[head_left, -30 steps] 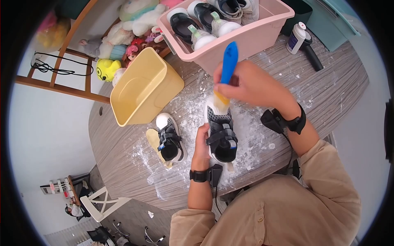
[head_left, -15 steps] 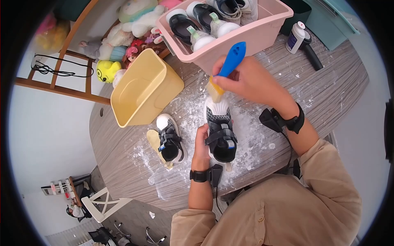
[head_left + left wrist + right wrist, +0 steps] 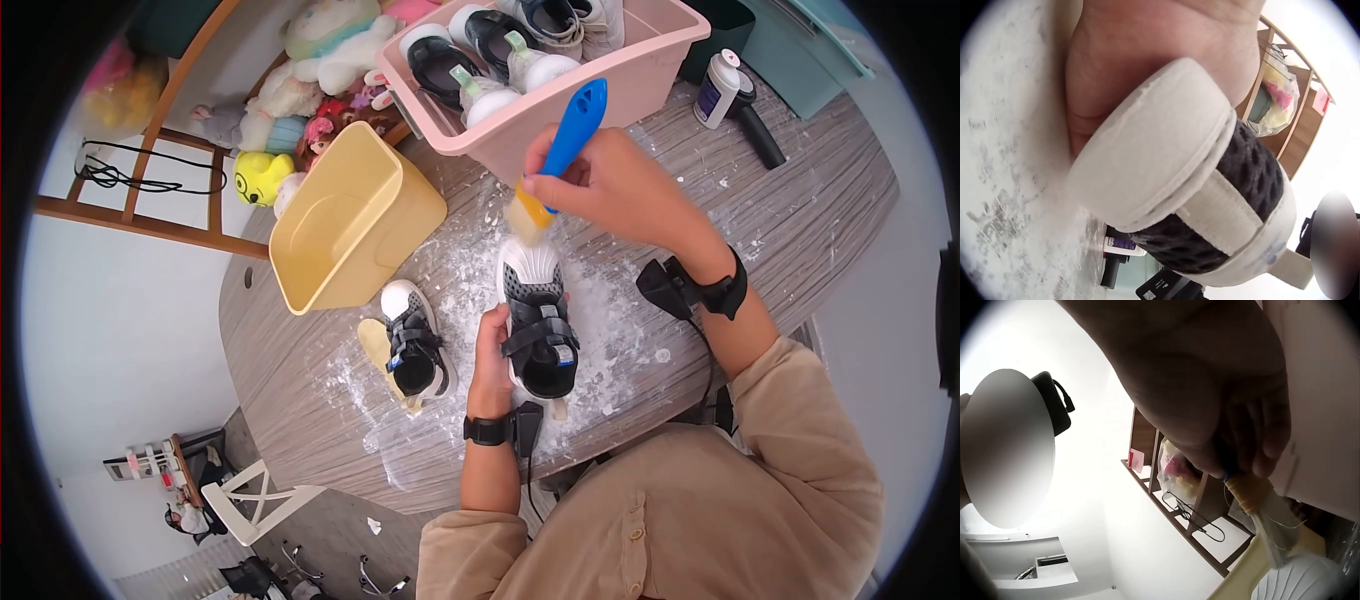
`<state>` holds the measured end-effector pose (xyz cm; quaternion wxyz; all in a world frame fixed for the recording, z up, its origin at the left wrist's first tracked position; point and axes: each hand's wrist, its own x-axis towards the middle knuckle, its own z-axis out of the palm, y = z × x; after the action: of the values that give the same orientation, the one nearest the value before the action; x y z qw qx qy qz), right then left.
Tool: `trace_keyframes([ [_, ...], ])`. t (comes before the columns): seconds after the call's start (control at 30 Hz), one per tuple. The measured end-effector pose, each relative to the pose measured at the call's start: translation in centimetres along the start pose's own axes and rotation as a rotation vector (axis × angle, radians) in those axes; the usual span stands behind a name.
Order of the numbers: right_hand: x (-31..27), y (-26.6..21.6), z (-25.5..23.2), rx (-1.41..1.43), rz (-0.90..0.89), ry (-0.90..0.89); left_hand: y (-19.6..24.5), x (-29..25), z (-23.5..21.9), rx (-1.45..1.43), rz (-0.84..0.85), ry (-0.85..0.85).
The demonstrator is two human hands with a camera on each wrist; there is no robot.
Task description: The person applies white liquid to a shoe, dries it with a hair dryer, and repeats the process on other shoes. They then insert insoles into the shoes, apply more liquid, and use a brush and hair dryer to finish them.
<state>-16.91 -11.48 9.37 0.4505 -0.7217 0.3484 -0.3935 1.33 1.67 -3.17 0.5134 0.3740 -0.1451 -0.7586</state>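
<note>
My left hand (image 3: 491,350) grips a black and white child's sneaker (image 3: 540,340) from below and the side, its white toe facing away from me. In the left wrist view the sneaker's white heel (image 3: 1154,150) lies against the palm. My right hand (image 3: 620,185) pinches a paintbrush (image 3: 575,130) with a blue handle and yellow ferrule. The pale bristles (image 3: 1275,534) meet the white toe cap (image 3: 1300,581) in the right wrist view. The matching sneaker (image 3: 412,340) rests to the left, partly over a yellowish insole (image 3: 374,342).
White powder is scattered over the wood-grain table (image 3: 310,440). A yellow bin (image 3: 400,225) lies tipped behind the second sneaker. Farther back, a pink tub (image 3: 600,110) holds several shoes. A white bottle (image 3: 717,90) and a black-handled tool (image 3: 762,138) stand at the right.
The brush has moved from the sneaker's upper, behind the toe cap, to the toe's front end, its handle leaning further right. My left hand keeps the sneaker in nearly the same place.
</note>
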Motion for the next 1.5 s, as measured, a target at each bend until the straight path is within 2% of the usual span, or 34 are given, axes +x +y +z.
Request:
trace_keyframes([
  [0.1, -0.5, -0.7, -0.4, -0.076, 0.015, -0.189, 0.0, 0.1, -1.0, -0.009, 0.01, -0.142],
  [0.2, -0.6, -0.4, -0.2, -0.11, -0.021, -0.356, 0.0, 0.0, -1.1, 0.047, -0.002, -0.087],
  [0.4, 0.2, 0.8, 0.3, -0.016, -0.001, 0.02, 0.1, 0.0, -0.5, -0.021, -0.006, -0.136],
  [0.5, 0.0, 0.0, -0.3, -0.06, 0.004, -0.042, 0.3, -0.4, 0.3, 0.01, -0.008, -0.081],
  [0.6, -0.5, -0.5, -0.3, -0.055, -0.003, -0.216, 0.2, -0.2, 0.1, -0.015, -0.005, -0.095],
  [0.8, 0.4, 1.3, 0.3, 0.029, -0.006, 0.012, 0.1, -0.3, -0.1, 0.027, -0.002, -0.092],
  [0.9, 0.1, 0.6, -0.3, 0.004, 0.008, -0.027, 0.3, -0.3, 0.2, 0.021, 0.006, -0.103],
  [1.0, -0.4, -0.3, -0.6, -0.054, -0.002, -0.229, 0.2, 0.0, -0.2, -0.02, 0.005, -0.124],
  [1.1, -0.6, -0.3, -0.2, -0.073, -0.041, -0.339, 0.4, -0.3, 0.4, -0.017, -0.005, -0.103],
  [1.2, -0.3, 0.5, 0.3, -0.049, 0.017, -0.208, 0.1, -0.2, -0.1, -0.03, -0.021, -0.1],
  [1.3, 0.3, 1.0, 0.0, -0.069, 0.034, -0.055, 0.3, -0.2, 0.5, -0.074, -0.037, -0.023],
  [1.4, 0.1, 0.2, -0.5, -0.078, 0.032, -0.051, 0.4, -0.3, 1.0, -0.033, -0.022, -0.009],
  [1.5, -0.4, -0.4, -0.4, -0.075, 0.011, -0.204, 0.3, -0.2, 0.7, -0.051, -0.017, -0.042],
])
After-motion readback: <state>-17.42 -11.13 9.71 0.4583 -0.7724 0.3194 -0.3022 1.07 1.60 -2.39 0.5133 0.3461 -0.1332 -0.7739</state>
